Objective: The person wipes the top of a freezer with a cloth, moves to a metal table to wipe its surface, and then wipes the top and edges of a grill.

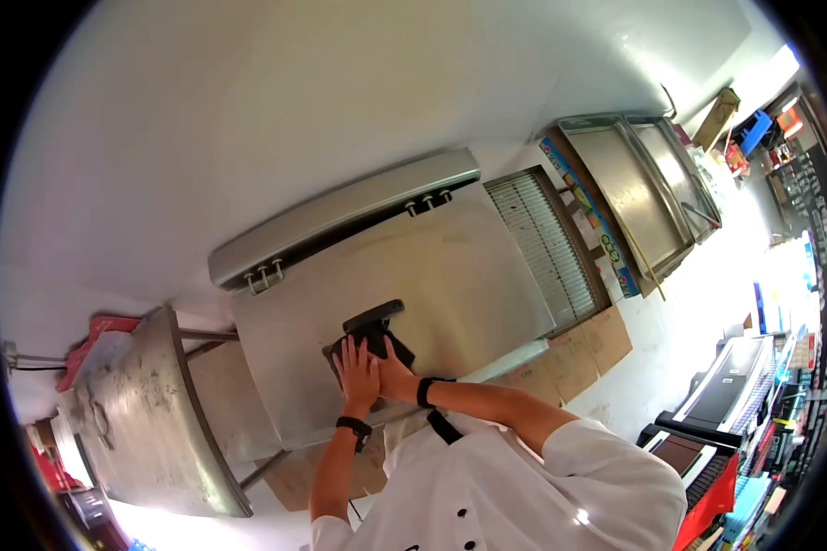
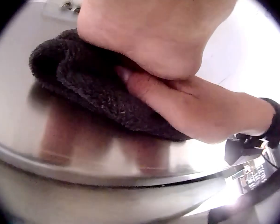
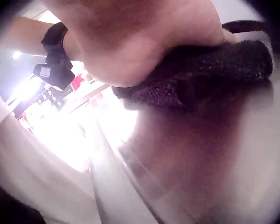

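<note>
Both hands press a folded dark cloth (image 1: 403, 354) against the broad brushed-metal panel (image 1: 469, 275). The left hand (image 1: 358, 375) lies over the cloth with fingers straight and spread. Against its side rests the right hand (image 1: 396, 376), its fingers extended over the cloth. Just beyond the fingertips, a black handle (image 1: 373, 316) stands on the panel. In the left wrist view, the fuzzy cloth (image 2: 98, 91) is folded thick under the palm, with the right thumb on it. The right wrist view has the cloth (image 3: 214, 70) beneath the right palm; the fingertips are hidden there.
Metal prongs (image 1: 429, 202) project beside a long metal rail (image 1: 340, 216) along the panel's far side. A slatted grille (image 1: 547, 243) and metal trays (image 1: 629, 193) are to the right. Another metal panel (image 1: 147, 413) is at the left, and cardboard (image 1: 588, 358) lies near the panel's lower right edge.
</note>
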{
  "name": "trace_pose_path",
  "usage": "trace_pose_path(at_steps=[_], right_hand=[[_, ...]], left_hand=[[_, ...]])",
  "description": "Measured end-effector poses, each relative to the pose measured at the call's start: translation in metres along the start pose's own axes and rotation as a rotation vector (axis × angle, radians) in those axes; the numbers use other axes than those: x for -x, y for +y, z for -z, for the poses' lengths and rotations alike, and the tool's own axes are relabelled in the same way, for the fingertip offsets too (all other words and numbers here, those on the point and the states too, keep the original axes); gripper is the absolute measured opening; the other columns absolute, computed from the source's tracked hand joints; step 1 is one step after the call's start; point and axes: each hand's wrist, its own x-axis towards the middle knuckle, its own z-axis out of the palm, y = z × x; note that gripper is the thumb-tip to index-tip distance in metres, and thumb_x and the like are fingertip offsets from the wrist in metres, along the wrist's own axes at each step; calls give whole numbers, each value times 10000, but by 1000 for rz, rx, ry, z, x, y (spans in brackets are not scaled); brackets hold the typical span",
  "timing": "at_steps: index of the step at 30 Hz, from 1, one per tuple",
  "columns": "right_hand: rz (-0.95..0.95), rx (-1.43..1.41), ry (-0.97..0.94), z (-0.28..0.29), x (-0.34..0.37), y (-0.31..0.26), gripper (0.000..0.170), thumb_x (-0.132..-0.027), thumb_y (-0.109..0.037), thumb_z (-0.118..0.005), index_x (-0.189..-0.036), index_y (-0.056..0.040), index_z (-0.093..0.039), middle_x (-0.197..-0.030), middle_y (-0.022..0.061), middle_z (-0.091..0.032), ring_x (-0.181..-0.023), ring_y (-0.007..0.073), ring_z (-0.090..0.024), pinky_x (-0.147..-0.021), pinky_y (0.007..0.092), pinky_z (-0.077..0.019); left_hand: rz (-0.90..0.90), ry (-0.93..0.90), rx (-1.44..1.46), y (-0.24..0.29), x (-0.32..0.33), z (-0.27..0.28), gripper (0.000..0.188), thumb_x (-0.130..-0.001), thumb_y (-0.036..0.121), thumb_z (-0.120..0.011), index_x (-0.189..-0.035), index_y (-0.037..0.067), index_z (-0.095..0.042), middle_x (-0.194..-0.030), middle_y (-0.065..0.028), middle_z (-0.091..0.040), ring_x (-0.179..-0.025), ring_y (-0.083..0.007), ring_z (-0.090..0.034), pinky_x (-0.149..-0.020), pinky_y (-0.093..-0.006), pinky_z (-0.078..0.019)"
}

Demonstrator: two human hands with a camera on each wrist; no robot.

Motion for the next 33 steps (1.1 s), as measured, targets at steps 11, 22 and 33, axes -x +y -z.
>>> trace_pose_path(at_steps=[11,22,33], right_hand=[[-436,-25,37,26,167,98,757,-902,-475,-558,-1536,-104,-377,-1633,120,-275,-1507,306,-218,-1118,751,-96],[-501,91,171,8,150,153,483,-909,-291,-580,-1343,-78,-578,-1416,123,-516,-1338,301,-397,-1032,608,-304],[-578,135,571,80,67,326,394,-909,-240,-622,-1268,-82,-581,-1305,107,-550,-1221,301,-457,-948,511,-343]], left_hand=[[-444,-110,156,168,-64,-59,566,-1024,384,-447,-1473,41,-434,-1582,-262,-291,-1489,-412,-225,-1185,-633,-85],[-459,-232,345,181,-118,-56,603,-1041,417,-408,-1492,17,-385,-1533,-198,-401,-1474,-382,-274,-1206,-552,-168],[-632,84,396,226,-322,-27,398,-997,353,-524,-1177,5,-591,-1193,-196,-609,-1153,-381,-539,-1087,-503,-364]])
